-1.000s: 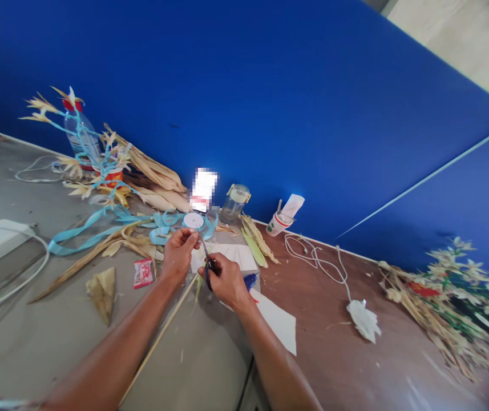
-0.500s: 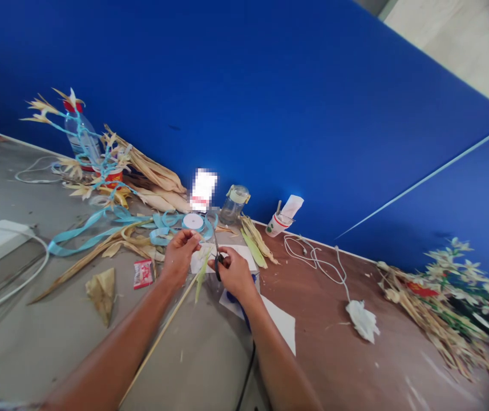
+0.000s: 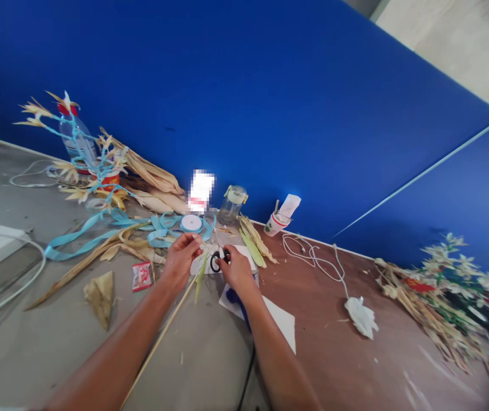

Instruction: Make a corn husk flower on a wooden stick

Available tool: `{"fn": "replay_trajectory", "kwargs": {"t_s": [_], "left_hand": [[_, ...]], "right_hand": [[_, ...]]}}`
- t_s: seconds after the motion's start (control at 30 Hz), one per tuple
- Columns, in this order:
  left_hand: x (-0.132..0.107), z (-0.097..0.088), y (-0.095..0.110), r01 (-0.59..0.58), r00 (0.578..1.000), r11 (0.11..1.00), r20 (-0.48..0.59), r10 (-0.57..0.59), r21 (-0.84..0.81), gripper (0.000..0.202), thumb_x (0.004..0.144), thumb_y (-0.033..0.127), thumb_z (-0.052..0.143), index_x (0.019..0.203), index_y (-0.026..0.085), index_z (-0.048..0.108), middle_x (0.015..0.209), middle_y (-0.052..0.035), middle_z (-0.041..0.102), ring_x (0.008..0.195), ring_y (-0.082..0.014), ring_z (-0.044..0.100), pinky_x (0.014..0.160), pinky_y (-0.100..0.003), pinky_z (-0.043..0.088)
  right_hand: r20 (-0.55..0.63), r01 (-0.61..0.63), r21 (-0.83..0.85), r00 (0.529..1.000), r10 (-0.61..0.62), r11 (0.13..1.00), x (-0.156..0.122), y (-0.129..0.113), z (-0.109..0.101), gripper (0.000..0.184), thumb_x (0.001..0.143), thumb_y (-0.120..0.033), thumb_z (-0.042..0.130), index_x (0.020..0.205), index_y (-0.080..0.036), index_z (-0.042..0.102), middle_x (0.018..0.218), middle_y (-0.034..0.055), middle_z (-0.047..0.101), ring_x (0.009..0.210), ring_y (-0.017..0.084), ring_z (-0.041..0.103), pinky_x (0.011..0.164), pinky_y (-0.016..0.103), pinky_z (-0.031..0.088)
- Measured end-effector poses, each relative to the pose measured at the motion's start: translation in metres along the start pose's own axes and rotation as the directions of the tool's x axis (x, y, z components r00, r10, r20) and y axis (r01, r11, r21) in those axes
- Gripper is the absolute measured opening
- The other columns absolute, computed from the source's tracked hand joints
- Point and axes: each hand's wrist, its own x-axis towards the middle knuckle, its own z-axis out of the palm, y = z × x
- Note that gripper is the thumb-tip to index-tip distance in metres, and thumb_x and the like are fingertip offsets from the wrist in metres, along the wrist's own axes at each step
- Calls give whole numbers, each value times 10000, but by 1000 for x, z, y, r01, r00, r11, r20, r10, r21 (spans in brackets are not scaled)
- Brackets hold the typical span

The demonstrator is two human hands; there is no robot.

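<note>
My right hand point(image 3: 238, 269) grips a pair of black-handled scissors point(image 3: 215, 262), whose blades point away from me. Just left of it, my left hand point(image 3: 182, 260) is closed in a pinch at the fingertips. A small pale piece shows there, too small to make out. Beneath both hands lies a white sheet point(image 3: 248, 257). A green husk strip point(image 3: 200, 281) hangs between the hands, beside the upper end of a long thin stick point(image 3: 162, 334) that runs down along my left forearm.
Blue ribbon point(image 3: 84, 237) and its spool point(image 3: 191, 222) lie behind my left hand, near dried corn husks point(image 3: 148, 171). A lit phone point(image 3: 201, 190), a glass jar point(image 3: 232, 205) and a paper cup point(image 3: 275, 224) stand along the blue partition. Right are a white cable point(image 3: 312, 254) and artificial flowers point(image 3: 458, 262).
The scissors have turned in my right hand, so a handle loop now faces me. My left hand keeps its pinch almost in place. The whole view has shifted slightly.
</note>
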Motion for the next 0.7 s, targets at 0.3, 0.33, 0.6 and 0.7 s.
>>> {"fn": "replay_trajectory", "kwargs": {"t_s": [0.3,0.33,0.6,0.7], "left_hand": [[-2,2,1,42,999,998,5,-42,37,273,567,287,797,712,153,608,642,42,589,544,-57,525,568,-194,412],[-2,2,1,50,999,998,7,-50,44,280,567,296,798,712,152,607,649,37,598,547,-57,530,571,-194,414],[-2,3,-2,94,995,993,-34,-92,77,338,506,304,828,712,148,611,661,19,629,543,-72,539,560,-209,417],[-2,2,-5,87,996,993,-27,-85,82,323,512,292,828,711,150,616,641,36,603,536,-65,523,556,-207,415]], "right_hand": [[94,128,-392,991,-98,911,-6,-4,0,342,864,-299,516,1189,-210,577,985,135,721,911,262,670,742,333,433],[100,139,-401,989,-107,906,-6,-4,0,343,868,-303,512,1193,-213,573,983,136,720,909,266,670,737,336,434],[154,192,-357,977,-144,914,-5,-3,-6,364,850,-297,550,1201,-203,583,988,148,708,940,291,655,753,350,441],[79,212,-261,977,-199,942,-5,-4,-6,331,854,-258,530,1165,-181,613,1034,158,688,970,281,641,799,357,448]]}}
